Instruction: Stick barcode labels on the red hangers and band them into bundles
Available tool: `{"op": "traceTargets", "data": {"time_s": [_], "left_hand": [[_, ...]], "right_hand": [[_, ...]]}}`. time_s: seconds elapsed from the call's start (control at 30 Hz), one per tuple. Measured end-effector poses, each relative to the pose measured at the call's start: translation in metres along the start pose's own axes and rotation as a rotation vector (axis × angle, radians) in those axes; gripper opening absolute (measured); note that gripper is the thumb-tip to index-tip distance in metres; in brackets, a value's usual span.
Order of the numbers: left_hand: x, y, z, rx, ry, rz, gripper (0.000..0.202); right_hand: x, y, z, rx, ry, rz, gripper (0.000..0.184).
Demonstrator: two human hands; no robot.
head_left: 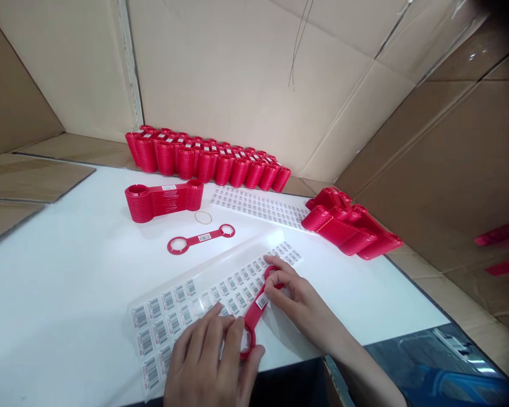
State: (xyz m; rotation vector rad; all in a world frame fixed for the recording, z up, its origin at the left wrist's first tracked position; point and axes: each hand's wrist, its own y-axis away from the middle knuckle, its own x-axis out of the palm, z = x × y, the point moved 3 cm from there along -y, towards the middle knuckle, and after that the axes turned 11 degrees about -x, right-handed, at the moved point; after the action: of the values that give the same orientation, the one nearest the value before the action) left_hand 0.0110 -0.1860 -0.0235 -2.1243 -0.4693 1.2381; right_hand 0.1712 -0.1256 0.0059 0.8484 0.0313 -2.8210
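A red plastic piece with a ring at each end (254,314) lies across a sheet of barcode stickers (182,308) near the table's front edge, with a small barcode label on its middle. My left hand (210,362) rests on the sheet, thumb and fingers closed round the piece's lower ring. My right hand (299,299) pinches the upper ring, fingers bent, one fingertip close to the label.
Another labelled red piece (201,238) lies flat mid-table, a rubber band (203,217) just behind it. A stacked bundle (163,199), a long row of bundles (207,158) at the back, a loose pile (350,223) at right, and a second sticker sheet (261,206). Cardboard walls surround the white table (59,271).
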Motion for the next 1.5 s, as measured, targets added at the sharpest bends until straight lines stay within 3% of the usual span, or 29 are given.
{"op": "traceTargets", "data": {"time_s": [1.5], "left_hand": [[-0.001,0.001,0.001,0.025,-0.007,0.002,0.018]], "right_hand": [[-0.001,-0.001,0.013,0.015,0.11,0.049,0.018]]}}
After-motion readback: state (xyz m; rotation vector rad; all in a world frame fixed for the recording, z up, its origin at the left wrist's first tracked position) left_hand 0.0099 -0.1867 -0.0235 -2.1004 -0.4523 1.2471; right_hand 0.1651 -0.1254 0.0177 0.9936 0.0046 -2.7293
